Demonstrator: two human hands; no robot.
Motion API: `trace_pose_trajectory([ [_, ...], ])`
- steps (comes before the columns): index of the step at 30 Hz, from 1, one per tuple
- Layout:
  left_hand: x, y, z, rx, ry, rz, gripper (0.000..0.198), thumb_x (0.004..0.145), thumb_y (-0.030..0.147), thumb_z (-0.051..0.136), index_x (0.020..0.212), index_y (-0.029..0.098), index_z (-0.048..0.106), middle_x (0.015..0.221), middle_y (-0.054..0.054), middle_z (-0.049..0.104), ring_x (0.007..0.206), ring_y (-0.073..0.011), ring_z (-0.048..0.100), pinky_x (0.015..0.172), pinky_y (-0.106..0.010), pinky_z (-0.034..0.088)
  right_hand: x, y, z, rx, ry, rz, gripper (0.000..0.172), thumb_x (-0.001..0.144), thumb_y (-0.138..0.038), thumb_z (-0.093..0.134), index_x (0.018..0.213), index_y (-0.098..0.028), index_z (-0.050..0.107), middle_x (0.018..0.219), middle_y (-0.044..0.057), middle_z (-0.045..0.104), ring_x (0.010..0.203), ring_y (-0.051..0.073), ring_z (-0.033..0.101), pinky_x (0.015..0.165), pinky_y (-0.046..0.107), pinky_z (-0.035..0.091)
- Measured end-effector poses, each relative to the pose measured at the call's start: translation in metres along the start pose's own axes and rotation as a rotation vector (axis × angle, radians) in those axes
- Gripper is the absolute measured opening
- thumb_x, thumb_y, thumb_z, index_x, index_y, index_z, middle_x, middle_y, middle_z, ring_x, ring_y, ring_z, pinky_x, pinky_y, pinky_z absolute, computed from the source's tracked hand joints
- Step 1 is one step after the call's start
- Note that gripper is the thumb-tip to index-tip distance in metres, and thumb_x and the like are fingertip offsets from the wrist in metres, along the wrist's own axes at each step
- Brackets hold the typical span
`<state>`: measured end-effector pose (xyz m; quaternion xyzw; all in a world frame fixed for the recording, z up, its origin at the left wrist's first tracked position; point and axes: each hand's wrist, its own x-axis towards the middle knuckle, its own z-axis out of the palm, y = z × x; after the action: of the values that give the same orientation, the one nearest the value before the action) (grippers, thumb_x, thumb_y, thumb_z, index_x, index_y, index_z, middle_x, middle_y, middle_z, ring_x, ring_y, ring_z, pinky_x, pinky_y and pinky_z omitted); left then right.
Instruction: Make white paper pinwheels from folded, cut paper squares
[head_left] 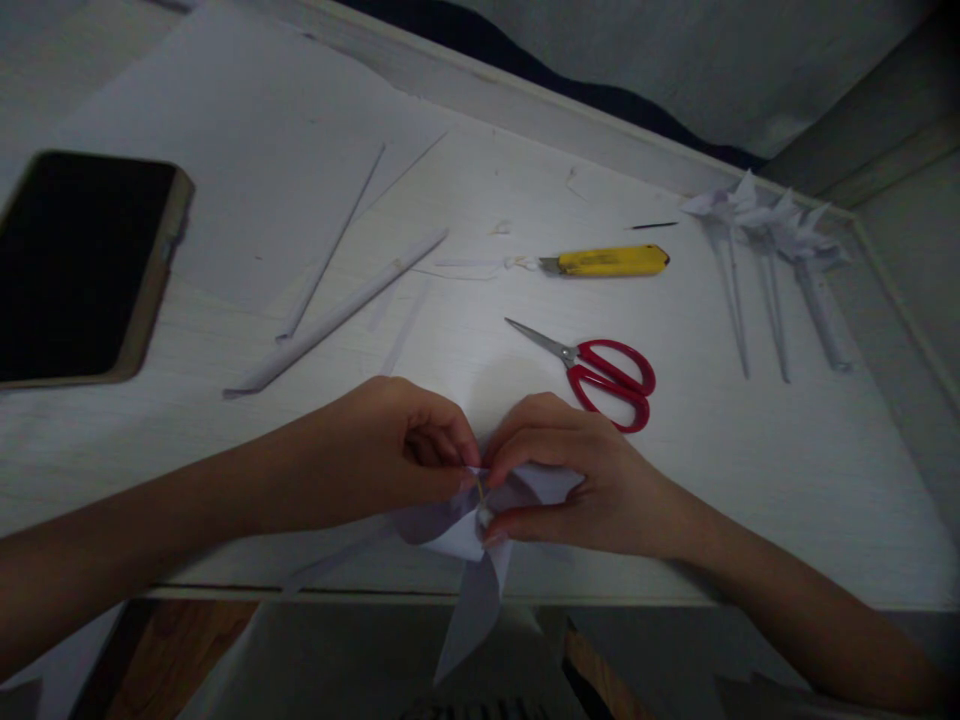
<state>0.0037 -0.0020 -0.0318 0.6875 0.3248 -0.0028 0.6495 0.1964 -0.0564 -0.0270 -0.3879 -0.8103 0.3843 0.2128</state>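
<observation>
A white paper pinwheel point(474, 605) with curled blades lies at the table's front edge, one blade hanging over it. My left hand point(397, 445) pinches a paper tip at its centre between thumb and fingers. From the other side, my right hand point(574, 470) holds the centre, with the thumb low and the fingers above. A thin, light-coloured strand or stick point(481, 489) shows between my fingertips, above a small whitish lump. My fingers hide part of the centre. Beyond my right hand lie red-handled scissors point(611, 375), their blades slightly parted.
A yellow utility knife point(611, 262) lies past the scissors, near thread scraps. Rolled paper tubes point(345, 310) and a large paper sheet point(225, 150) are at left, beside a phone point(82, 270). Several finished pinwheels point(780, 225) on sticks rest at back right, by the raised rim.
</observation>
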Motion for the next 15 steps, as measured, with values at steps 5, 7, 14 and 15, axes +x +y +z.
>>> trace_pose_trajectory([
  [5,-0.0003,0.0009,0.0003,-0.005,-0.005,-0.012,0.013,0.069,0.024,0.057,0.076,0.016,0.062,0.065,0.002,0.066,0.058,-0.0090,0.059,0.052,-0.014,0.044,-0.0002,0.0008,0.0007,-0.001,0.021,-0.013,0.024,0.064,-0.036,0.066,0.078,-0.017,0.062,0.080,0.004,0.063,0.076,0.014,0.054,0.071,0.029,0.040],
  [7,-0.0001,0.0009,0.0006,-0.007,0.000,-0.009,0.012,0.068,0.025,0.057,0.075,0.016,0.062,0.065,0.002,0.066,0.058,-0.0089,0.059,0.053,-0.014,0.044,-0.0002,0.0007,0.0006,-0.006,0.013,-0.013,0.026,0.064,-0.037,0.066,0.079,-0.016,0.062,0.079,0.003,0.063,0.075,0.013,0.054,0.072,0.029,0.040],
  [14,0.0002,0.0015,0.0005,-0.011,-0.003,-0.017,0.011,0.068,0.021,0.055,0.076,0.017,0.062,0.067,0.002,0.067,0.061,-0.0099,0.060,0.054,-0.014,0.045,0.0004,0.0004,-0.0002,-0.050,-0.029,-0.011,0.029,0.065,-0.040,0.064,0.080,-0.016,0.061,0.079,0.002,0.062,0.076,0.013,0.053,0.075,0.028,0.037],
  [15,0.0002,0.0016,0.0003,-0.013,-0.004,-0.017,0.011,0.068,0.021,0.055,0.076,0.017,0.062,0.067,0.002,0.067,0.061,-0.0098,0.060,0.054,-0.014,0.044,0.0006,0.0003,-0.0003,-0.059,-0.034,-0.013,0.029,0.065,-0.041,0.064,0.080,-0.017,0.061,0.080,0.002,0.062,0.077,0.013,0.053,0.075,0.029,0.036],
])
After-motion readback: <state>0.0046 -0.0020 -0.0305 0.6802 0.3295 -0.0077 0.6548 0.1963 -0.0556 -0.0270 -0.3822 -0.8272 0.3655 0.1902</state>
